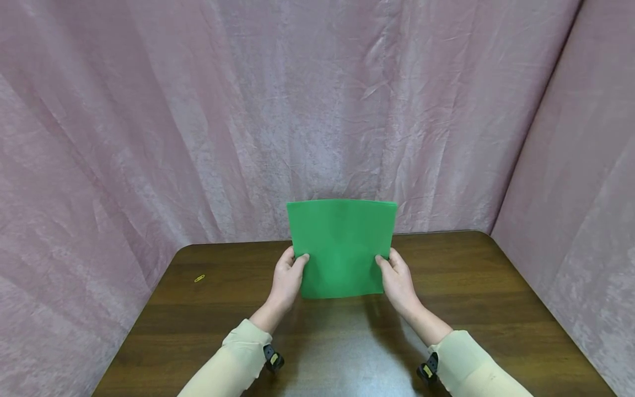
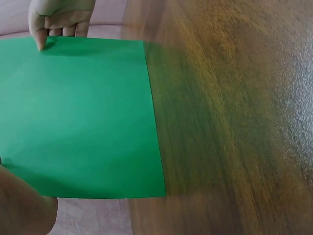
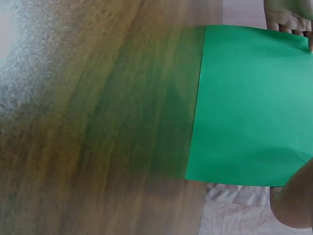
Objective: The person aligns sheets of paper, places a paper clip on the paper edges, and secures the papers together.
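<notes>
In the head view I see the left hand (image 1: pixel 289 279) and right hand (image 1: pixel 398 281) pinching the green paper (image 1: pixel 343 248) by opposite edges above the bench (image 1: pixel 213 314), presumably keeping it spread (a yellow paper clip (image 1: pixel 199 278) lies leftward). Left wrist view: lower corners ungripped. Right wrist view: lower edge unheld.

A brown wood table (image 1: pixel 506 309) with rounded back corners shows a pale glare near its front middle. A yellow clip (image 1: pixel 199 278) lies slanted on it, toward the back left corner. Behind hangs a creased pink curtain (image 1: pixel 297 110); a pink side curtain (image 1: pixel 575 193) stands at the right, a dark line between them.
</notes>
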A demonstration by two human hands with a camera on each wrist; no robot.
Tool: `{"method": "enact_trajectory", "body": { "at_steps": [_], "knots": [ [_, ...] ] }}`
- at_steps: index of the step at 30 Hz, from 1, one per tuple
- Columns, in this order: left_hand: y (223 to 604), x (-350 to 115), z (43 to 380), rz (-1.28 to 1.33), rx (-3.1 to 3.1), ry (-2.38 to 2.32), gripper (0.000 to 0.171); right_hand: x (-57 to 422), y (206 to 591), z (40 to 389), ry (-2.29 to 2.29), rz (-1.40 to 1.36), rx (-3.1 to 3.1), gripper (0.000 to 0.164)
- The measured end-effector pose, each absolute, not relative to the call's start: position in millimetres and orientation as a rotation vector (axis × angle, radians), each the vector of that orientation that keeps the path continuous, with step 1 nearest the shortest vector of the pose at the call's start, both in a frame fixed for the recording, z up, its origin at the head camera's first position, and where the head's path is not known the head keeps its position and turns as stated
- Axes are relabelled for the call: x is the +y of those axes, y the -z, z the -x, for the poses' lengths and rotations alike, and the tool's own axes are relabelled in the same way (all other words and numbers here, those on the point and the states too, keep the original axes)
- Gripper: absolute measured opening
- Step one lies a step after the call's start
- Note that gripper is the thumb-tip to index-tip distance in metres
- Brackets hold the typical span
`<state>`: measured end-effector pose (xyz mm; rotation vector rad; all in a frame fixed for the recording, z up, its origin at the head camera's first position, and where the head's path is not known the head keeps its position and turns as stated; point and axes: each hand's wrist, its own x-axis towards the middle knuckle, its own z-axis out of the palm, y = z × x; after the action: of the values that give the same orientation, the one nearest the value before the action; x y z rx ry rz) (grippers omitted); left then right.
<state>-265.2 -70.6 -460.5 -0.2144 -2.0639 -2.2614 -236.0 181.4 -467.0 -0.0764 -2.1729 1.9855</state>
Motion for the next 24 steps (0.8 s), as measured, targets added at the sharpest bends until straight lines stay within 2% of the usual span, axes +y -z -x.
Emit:
{"method": "enact_trajectory", "body": {
  "at_steps": [8, 15, 24],
  "knots": [
    [463, -69, 265, 0.231, -2.058, 2.244, 0.025, 181, 478, 234, -1.984, 0.136, -2.218, 0.027],
    [465, -67, 265, 0.279, -2.004, 2.27, 0.03, 179, 495, 232, -2.052, 0.217, -2.237, 0.036],
    [466, -68, 264, 0.264, -2.088, 2.209, 0.022, 176, 494, 233, -2.091, 0.2, -2.212, 0.038]
  ]
}}
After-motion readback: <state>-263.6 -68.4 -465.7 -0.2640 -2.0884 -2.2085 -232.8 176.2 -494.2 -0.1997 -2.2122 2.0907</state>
